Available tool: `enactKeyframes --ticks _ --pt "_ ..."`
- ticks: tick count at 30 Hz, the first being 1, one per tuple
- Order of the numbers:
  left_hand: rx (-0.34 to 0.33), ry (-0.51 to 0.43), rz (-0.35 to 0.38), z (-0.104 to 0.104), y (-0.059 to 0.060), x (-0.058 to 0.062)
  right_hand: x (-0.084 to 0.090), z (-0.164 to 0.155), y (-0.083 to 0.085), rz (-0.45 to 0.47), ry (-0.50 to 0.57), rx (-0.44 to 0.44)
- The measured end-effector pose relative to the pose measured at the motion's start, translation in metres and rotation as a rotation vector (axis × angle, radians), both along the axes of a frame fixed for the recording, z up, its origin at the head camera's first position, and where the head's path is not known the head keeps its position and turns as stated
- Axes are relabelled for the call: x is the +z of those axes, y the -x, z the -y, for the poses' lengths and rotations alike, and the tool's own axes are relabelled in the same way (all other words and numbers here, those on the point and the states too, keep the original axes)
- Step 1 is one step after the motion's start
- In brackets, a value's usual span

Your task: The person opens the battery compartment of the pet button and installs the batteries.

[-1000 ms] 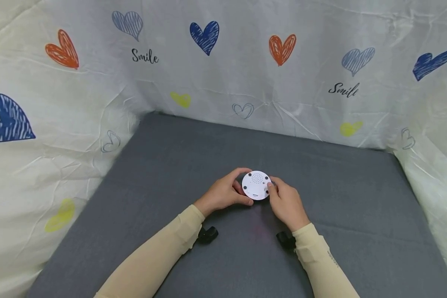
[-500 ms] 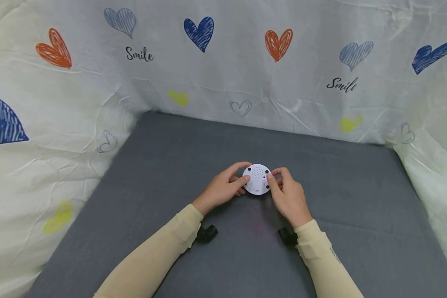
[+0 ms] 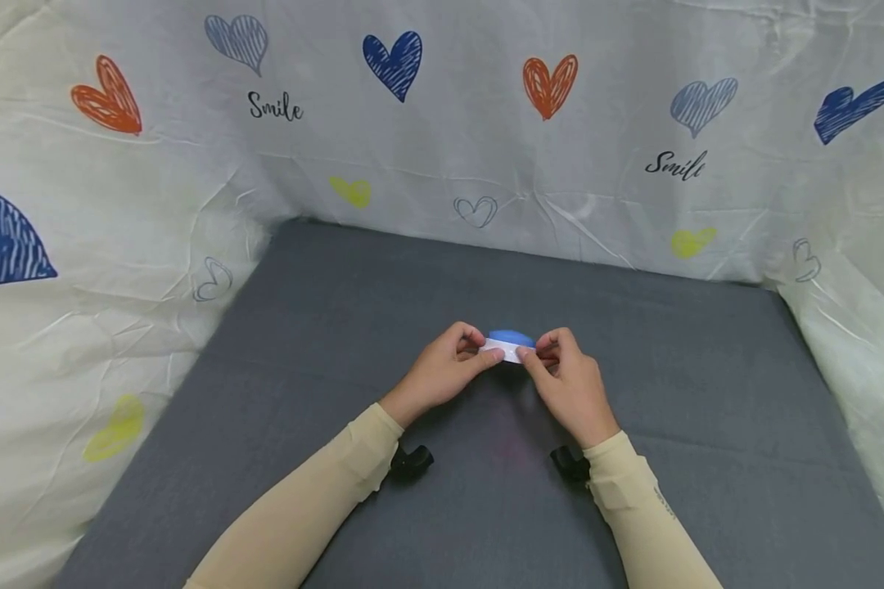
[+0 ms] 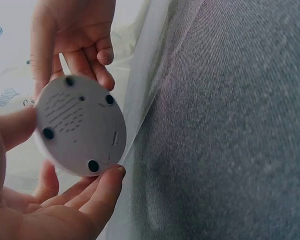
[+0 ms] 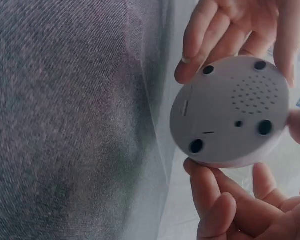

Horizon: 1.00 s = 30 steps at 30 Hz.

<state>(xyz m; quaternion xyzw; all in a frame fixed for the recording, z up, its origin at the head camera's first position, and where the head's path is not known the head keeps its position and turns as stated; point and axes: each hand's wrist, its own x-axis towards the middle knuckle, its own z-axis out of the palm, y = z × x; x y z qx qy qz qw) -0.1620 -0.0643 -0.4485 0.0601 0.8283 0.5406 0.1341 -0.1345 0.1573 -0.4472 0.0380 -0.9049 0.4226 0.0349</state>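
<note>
From the head camera we look forward and down across the grey mat (image 3: 339, 327), at some distance. Our two wrist cameras sit very close, facing up from below. All three views share the white disc (image 3: 511, 352) and the mat.

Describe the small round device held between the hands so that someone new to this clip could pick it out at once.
Start at the grey mat ringed by the heart-printed sheet. Above its middle, the left hand and right hand pinch a round device between them. It is a white puck with a blue top, its underside bearing four dark feet and speaker holes.
</note>
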Motion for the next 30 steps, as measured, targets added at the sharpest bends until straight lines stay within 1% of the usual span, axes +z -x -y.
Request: enactKeyframes --ticks 3,6,10,14,18,22,27,30 --pt "-0.040 -0.012 0.010 0.002 0.001 -0.002 0.000 0.000 0.000 0.021 -0.018 0.032" --pt "-0.071 0.017 -0.005 0.003 0.002 -0.004 0.000 0.000 0.001 0.028 -0.043 0.055" --pt "-0.096 0.117 -0.022 0.003 0.001 -0.007 -0.001 0.000 -0.001 0.055 -0.075 0.077" --pt "-0.104 0.177 -0.021 0.002 -0.003 -0.010 -0.002 0.000 -0.004 0.093 -0.100 0.083" --pt "-0.103 0.206 -0.034 -0.002 -0.004 -0.011 -0.003 0.000 -0.004 0.073 -0.133 0.076" --pt "-0.103 0.244 -0.061 -0.004 -0.005 -0.014 -0.007 0.002 -0.004 0.041 -0.195 0.077" --pt "-0.096 0.284 -0.120 -0.001 -0.005 -0.018 -0.013 0.008 -0.002 0.005 -0.248 0.076" --pt "-0.107 0.328 -0.142 0.003 -0.010 -0.022 -0.019 0.011 -0.005 0.006 -0.257 0.088"
